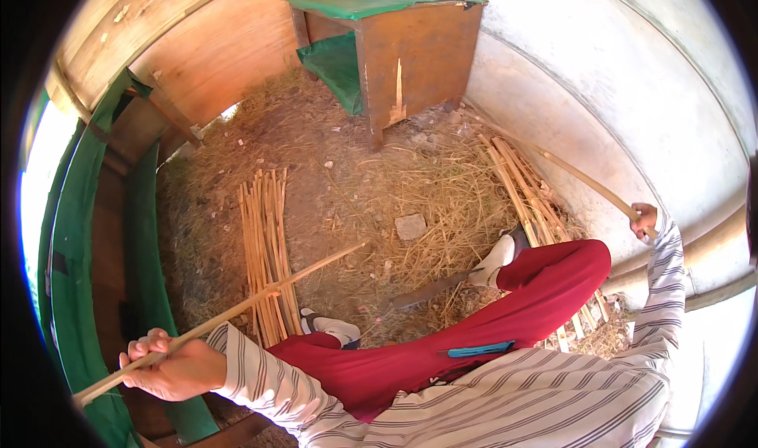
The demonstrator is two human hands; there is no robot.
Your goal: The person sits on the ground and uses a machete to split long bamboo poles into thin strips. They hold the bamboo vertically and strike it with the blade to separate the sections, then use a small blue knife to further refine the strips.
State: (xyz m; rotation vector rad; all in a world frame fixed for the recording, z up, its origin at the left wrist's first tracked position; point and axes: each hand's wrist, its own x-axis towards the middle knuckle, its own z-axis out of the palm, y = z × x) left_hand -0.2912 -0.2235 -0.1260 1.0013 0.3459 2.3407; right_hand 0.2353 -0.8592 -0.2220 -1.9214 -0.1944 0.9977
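Closed fingers of my left hand (180,369) hold a long pale wooden stick (260,295), which slants up to the right across the ground. Out at the right, my right hand (644,221) grips the near end of a second stick (580,177), whose far end reaches toward the wall. Below the left stick lies a bundle of split sticks (264,219) beside my shoe (335,329). Another pile of sticks (517,183) lies along the right wall, partly behind my bent leg. A dark flat blade-like tool (430,290) lies by my other shoe (497,262).
A wooden cabinet (426,61) with a green top stands at the back. Green-covered benches (83,235) line the left. A white wall (568,61) curves round the right. Straw (434,176) and a stone block (410,227) lie on the ground. A small blue item (480,349) rests on my lap.
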